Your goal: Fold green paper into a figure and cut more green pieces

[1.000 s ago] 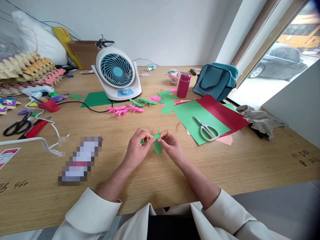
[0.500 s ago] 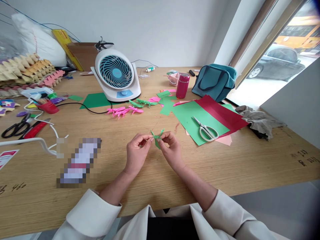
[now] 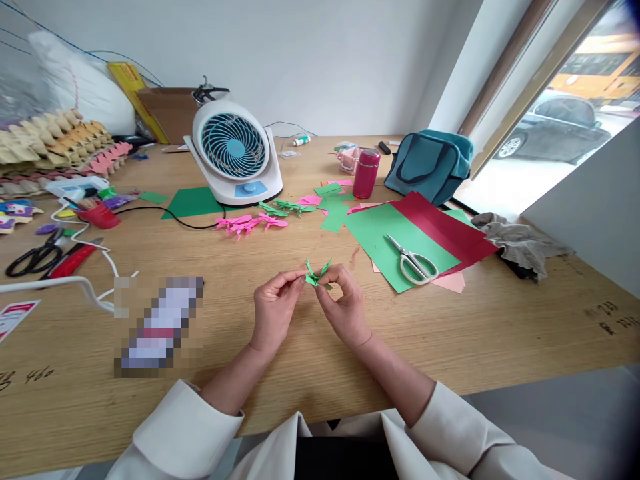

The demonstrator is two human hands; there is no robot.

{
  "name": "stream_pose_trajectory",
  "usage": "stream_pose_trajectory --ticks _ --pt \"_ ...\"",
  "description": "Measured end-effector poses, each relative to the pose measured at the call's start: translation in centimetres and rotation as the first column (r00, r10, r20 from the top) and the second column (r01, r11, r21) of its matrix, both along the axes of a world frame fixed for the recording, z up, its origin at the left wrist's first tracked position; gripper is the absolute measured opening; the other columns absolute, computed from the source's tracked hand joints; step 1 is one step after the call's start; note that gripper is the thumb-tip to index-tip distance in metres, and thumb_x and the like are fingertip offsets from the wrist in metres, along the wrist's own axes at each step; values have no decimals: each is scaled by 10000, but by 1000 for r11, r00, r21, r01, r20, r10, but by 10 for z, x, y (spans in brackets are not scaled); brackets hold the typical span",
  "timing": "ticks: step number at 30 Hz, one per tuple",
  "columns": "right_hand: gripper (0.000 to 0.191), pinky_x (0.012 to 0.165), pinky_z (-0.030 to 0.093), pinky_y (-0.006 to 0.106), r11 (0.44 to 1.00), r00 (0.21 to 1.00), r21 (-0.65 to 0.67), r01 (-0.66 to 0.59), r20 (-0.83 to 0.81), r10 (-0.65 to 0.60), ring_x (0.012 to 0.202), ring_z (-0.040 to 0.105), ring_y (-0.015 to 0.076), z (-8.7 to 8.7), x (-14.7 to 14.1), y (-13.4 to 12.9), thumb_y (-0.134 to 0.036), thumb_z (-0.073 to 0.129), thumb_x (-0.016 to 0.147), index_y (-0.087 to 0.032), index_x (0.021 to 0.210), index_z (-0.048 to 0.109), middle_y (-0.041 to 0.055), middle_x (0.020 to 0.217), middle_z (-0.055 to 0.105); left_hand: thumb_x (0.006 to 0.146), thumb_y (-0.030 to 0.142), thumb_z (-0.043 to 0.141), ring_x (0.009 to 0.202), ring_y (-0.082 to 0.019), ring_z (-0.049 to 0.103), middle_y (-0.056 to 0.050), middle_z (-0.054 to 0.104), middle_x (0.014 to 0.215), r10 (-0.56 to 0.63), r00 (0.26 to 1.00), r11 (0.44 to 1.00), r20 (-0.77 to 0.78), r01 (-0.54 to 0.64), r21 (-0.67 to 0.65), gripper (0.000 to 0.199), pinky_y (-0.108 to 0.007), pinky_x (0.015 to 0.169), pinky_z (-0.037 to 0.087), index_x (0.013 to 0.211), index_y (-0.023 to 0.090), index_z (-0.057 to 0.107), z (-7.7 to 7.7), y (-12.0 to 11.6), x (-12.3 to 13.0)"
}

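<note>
Your left hand (image 3: 274, 308) and right hand (image 3: 346, 308) pinch green folded paper (image 3: 312, 279) between them, partly hiding its sides.

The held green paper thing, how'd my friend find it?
Start at the round-faced white fan. Nearer the camera and rightward, the small green paper piece is between the bare left hand and bare right hand. Unlike the green paper cutouts lying behind, it's held.
</note>
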State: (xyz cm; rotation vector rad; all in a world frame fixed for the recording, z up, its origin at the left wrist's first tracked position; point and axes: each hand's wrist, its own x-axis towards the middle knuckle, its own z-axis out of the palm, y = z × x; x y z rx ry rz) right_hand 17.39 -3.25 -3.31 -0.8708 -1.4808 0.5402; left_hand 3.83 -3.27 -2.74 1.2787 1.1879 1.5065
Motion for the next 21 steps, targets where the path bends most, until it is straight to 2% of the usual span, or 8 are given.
stream_pose_trajectory --ticks 4,10,15,21 --pt "106 732 454 303 1000 999 -20 -8 -40 7 785 543 158 -2 -1 1 -133 575 870 -220 820 540 14 851 576 770 300 751 722 -145 612 -11 700 748 -29 998 1000 53 29 -1 139 -251 679 486 877 216 782 1 0 2" --pt "101 754 462 299 982 981 -172 -82 -187 50 788 553 151 -7 -3 4 -244 643 866 -216 817 559 7 837 591 727 273 790 729 -129 579 -1 680 770 -37 990 999 134 37 4 97 -242 703 468 795 212 759 -2 2 5" --pt "190 693 468 276 932 917 -274 -239 -379 124 718 556 131 -13 -6 7 -342 711 825 -215 819 569 -10 791 586 692 305 814 703 -111 537 3 644 756 -8 977 998 215 20 -57 157 -230 680 445 756 186 733 -3 2 9" --pt "304 595 453 248 840 818 -362 -405 -554 156 627 544 111 -13 -10 9 -405 788 733 -213 790 559 -31 732 581 623 343 860 650 -86 490 17 602 711 -10 930 982 366 78 -172 267 -202 609 407 725 161 693 0 2 12"
